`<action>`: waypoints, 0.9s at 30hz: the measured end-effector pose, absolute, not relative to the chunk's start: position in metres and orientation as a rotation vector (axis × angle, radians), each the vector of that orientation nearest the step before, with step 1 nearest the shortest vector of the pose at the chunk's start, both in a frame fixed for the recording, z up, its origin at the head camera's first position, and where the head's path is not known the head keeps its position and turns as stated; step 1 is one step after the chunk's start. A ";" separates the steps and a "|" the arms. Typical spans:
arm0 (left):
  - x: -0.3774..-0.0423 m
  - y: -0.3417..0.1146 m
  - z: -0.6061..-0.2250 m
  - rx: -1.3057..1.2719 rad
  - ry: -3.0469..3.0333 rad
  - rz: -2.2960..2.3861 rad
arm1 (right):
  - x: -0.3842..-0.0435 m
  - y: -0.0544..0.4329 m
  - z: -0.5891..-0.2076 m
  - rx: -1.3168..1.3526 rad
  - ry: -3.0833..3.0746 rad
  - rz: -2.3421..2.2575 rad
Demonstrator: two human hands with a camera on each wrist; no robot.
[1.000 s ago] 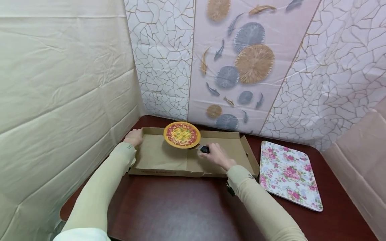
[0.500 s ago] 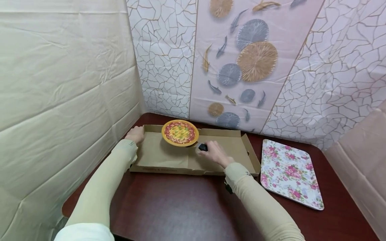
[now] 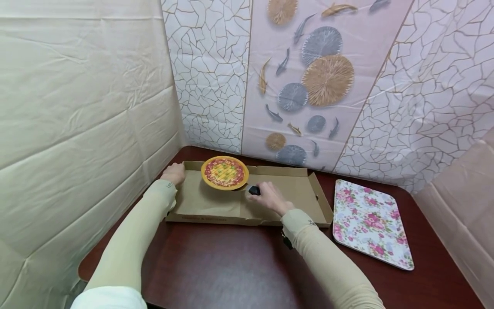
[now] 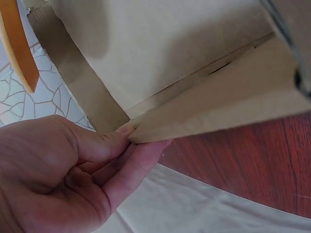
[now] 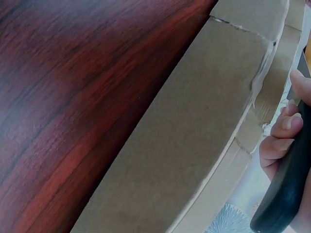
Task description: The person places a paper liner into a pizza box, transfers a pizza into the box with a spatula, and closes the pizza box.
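An open cardboard pizza box (image 3: 216, 206) lies on the table in the head view. Over its left half is a round pizza (image 3: 225, 173) with an orange rim, carried on the metal blade of a pizza server. My right hand (image 3: 269, 197) grips the server's black handle (image 5: 284, 184), with fingers curled round it in the right wrist view. At the box's far left corner is my left hand (image 3: 173, 174). The left wrist view shows its thumb and fingers pinching the cardboard side wall (image 4: 228, 97) at that corner. The server's blade is mostly hidden beneath the pizza.
A white tray (image 3: 372, 223) with pink flowers lies on the right of the dark red wooden table (image 3: 216, 262). Behind rises a patterned curtain (image 3: 212, 86), close to the table's back edge. A pale cloth wall (image 3: 96, 128) stands along the left side.
My right hand has moved the server and pizza a little to the left over the box. The left hand keeps its hold on the box corner.
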State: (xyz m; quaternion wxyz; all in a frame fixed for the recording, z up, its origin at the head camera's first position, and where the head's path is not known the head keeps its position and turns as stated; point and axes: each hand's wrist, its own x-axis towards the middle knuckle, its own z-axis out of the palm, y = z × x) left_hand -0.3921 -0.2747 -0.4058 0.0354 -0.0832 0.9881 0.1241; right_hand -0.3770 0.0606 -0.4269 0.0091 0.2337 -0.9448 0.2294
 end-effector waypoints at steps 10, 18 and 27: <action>-0.393 -0.282 -0.406 -0.185 3.013 0.355 | -0.378 0.053 -0.428 0.730 -2.963 0.711; -0.392 -0.285 -0.402 -0.158 2.991 0.356 | -0.379 0.049 -0.426 0.741 -2.976 0.673; -0.392 -0.286 -0.402 -0.166 2.978 0.387 | -0.375 0.042 -0.427 0.797 -2.938 0.666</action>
